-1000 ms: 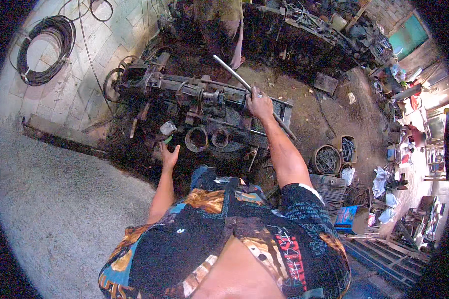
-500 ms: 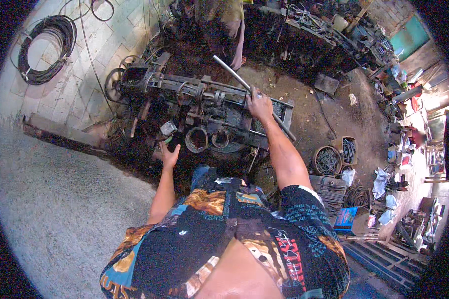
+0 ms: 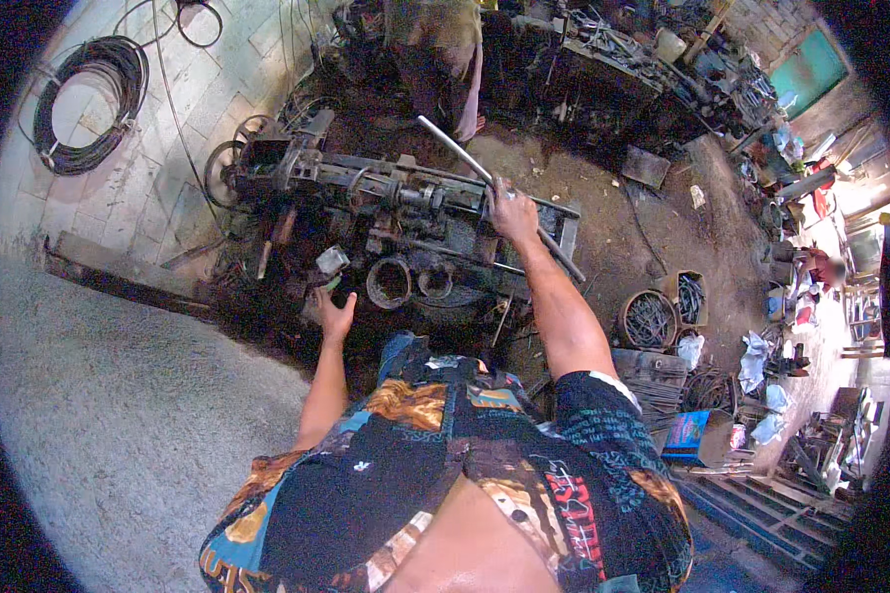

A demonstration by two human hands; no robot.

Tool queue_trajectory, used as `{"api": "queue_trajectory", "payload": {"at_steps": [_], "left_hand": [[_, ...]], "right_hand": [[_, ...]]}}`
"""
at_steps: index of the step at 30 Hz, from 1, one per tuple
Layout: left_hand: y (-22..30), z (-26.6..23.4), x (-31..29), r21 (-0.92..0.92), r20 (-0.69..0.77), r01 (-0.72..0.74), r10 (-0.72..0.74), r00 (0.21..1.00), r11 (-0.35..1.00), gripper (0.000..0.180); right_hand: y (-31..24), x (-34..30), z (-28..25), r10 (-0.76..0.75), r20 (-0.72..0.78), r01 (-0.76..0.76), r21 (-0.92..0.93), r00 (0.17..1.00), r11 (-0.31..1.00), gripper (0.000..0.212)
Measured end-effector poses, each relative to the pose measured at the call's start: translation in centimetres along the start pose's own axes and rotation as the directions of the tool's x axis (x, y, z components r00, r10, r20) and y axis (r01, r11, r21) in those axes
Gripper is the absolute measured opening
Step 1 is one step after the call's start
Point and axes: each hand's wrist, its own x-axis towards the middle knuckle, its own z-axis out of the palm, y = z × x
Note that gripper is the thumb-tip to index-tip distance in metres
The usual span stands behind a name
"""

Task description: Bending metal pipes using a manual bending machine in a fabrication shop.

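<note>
My right hand (image 3: 514, 213) is closed around a long grey metal bar (image 3: 453, 148). The bar slants from the far middle down to the right, across the end of a dark, greasy machine (image 3: 396, 203) with rails and a shaft. My left hand (image 3: 334, 316) is at the machine's near left side, thumb spread away from the fingers. Just beyond its fingertips sits a small pale, box-like piece (image 3: 332, 261) with a greenish edge below it. To the right of that hand are two round cans (image 3: 389, 282), (image 3: 435, 280) standing by the machine.
A wheel (image 3: 224, 173) is at the machine's left end. Coiled black cable (image 3: 89, 104) hangs on the pale block wall. A person (image 3: 433, 44) stands beyond the machine, near a cluttered bench (image 3: 603, 69). On the floor at right are a basket (image 3: 650, 318) and a blue box (image 3: 697, 437).
The view has shifted slightly. My right hand keeps its grip on the bar, and my left hand stays by the small pale piece.
</note>
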Motion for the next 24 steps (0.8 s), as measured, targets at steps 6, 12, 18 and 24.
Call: {"api": "queue_trajectory", "payload": {"at_steps": [6,12,18,24], "left_hand": [[-0.3,0.6,0.4,0.013,-0.001,-0.041,0.041,0.999,0.999,0.097],[-0.7,0.4,0.3,-0.011,-0.054,-0.112,0.111,0.992,0.994,0.095],[0.4,0.0,-0.1,0.026,0.001,-0.01,0.01,1.0,1.0,0.097],[0.0,0.5,0.0,-0.025,-0.076,-0.078,0.076,0.994,0.997,0.098]], "right_hand": [[1.6,-0.4,2.1,-0.03,-0.144,0.039,0.056,0.989,0.998,0.04],[1.1,-0.1,1.5,0.088,0.142,-0.088,-0.005,0.986,0.996,0.043],[1.0,-0.1,1.6,0.039,0.006,-0.039,0.07,0.999,0.997,0.041],[0.6,-0.1,0.5,0.047,0.125,-0.046,-0.015,0.991,0.999,0.047]]}}
